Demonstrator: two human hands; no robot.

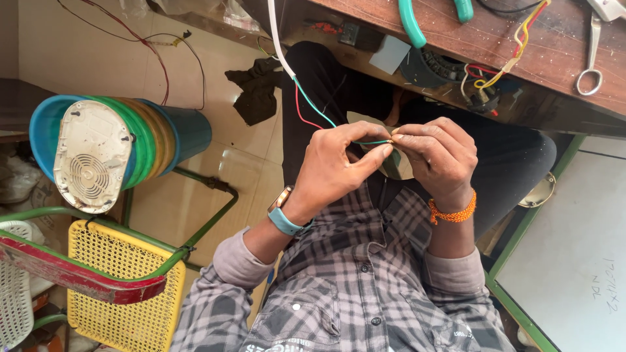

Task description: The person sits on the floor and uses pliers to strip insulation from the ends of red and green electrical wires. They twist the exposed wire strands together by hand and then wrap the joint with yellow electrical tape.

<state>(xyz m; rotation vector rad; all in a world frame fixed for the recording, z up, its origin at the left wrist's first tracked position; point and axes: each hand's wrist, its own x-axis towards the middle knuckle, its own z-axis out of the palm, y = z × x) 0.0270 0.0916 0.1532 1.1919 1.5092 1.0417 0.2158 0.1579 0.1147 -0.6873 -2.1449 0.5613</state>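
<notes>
A thin green wire point(345, 130) from a white cable point(279, 45) is pinched at its bare tip between both hands: left hand point(339, 166) and right hand point(437, 156), fingers closed, over the lap. Above, the wooden counter point(561, 58) carries pliers point(417, 19) and scissors point(593, 58); a yellow chair point(124, 287) stands left.

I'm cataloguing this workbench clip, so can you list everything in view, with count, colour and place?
green wire: one, green, runs from the white cable to the fingertips
red wire: one, red, beside the green wire
white cable: one, white, top centre
pliers: one, teal handles, on the wooden bench
wooden bench: one, brown, top right
scissors: one, metal, bench right
stacked stools: several, blue, green and yellow, left
appliance base: one, off-white, resting on the stools
yellow chair: one, yellow seat, green frame, lower left
dark cloth: one, floor
left hand: pinch grip on the green wire
right hand: pinching the wire end
</notes>
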